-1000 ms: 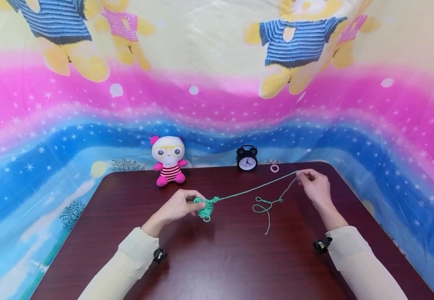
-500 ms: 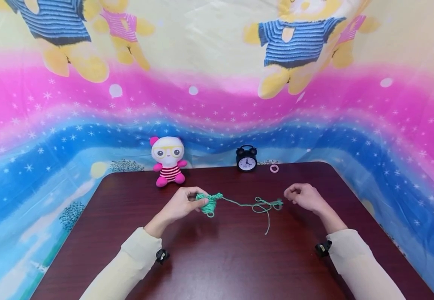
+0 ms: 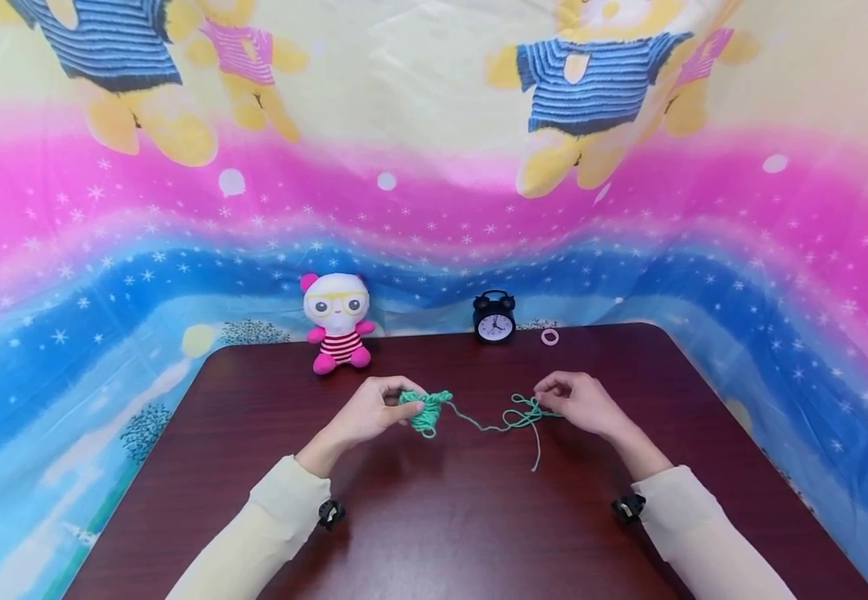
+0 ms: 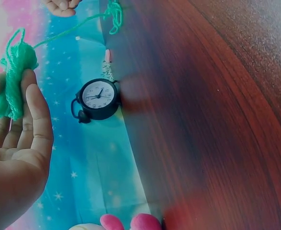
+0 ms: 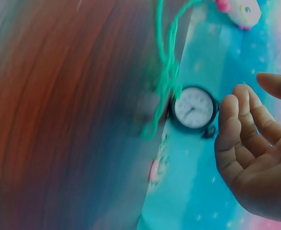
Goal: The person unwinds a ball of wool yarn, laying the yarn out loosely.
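Note:
A small wound bundle of green yarn point(image 3: 428, 413) is pinched between the thumb and fingers of my left hand point(image 3: 366, 414), left of the table's middle. From the bundle point(image 4: 19, 62) a single strand sags rightward to a loose tangle of loops point(image 3: 522, 419), whose tail points toward me. My right hand point(image 3: 582, 403) has its fingertips right at those loops in the head view. Seen from the right wrist, thumb and fingers point(image 5: 248, 103) stand apart with nothing between them, and the yarn loops point(image 5: 166, 79) lie off to their left.
At the back of the dark red table point(image 3: 434, 517) stand a plush panda point(image 3: 339, 325) and a black alarm clock point(image 3: 494, 318). A pink ring point(image 3: 549, 337) lies beside the clock. A printed curtain point(image 3: 418, 217) hangs behind the table.
My right hand, which held the strand stretched to the right, has let it go and come left to the loops. The strand has slackened. My left hand has shifted slightly right with the bundle.

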Available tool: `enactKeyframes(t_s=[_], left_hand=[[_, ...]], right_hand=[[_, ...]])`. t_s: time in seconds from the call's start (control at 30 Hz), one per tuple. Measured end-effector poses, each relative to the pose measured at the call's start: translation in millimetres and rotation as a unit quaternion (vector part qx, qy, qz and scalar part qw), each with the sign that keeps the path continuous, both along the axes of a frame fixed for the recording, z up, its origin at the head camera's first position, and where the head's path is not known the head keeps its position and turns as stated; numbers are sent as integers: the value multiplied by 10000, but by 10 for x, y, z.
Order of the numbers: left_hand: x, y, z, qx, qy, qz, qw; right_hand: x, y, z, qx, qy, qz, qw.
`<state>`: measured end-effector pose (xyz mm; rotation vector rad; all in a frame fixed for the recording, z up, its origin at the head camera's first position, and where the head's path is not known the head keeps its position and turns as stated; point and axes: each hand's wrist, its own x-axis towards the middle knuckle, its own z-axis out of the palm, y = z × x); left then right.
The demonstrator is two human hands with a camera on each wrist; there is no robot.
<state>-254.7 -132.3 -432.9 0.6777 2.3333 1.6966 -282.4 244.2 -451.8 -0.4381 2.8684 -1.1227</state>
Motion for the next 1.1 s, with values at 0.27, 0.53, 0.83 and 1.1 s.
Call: enactKeyframes(t_s=[0.27,0.53,0.83,1.1], left_hand=[[23,6,7,3,9,-48,10000],[33,19,18,86,-69,-70,9999],[24,25,8,-36,-53,-109,9999],[34,59,26,70,-186,-197,9996]], right_hand=[[100,-340,33,-257,217,534,9980],[158,-575,11,-530,203,866,9946],[198,-752,-8,-629,437,1193,9899],[227,-881,-6,-673,501,1310,9878]])
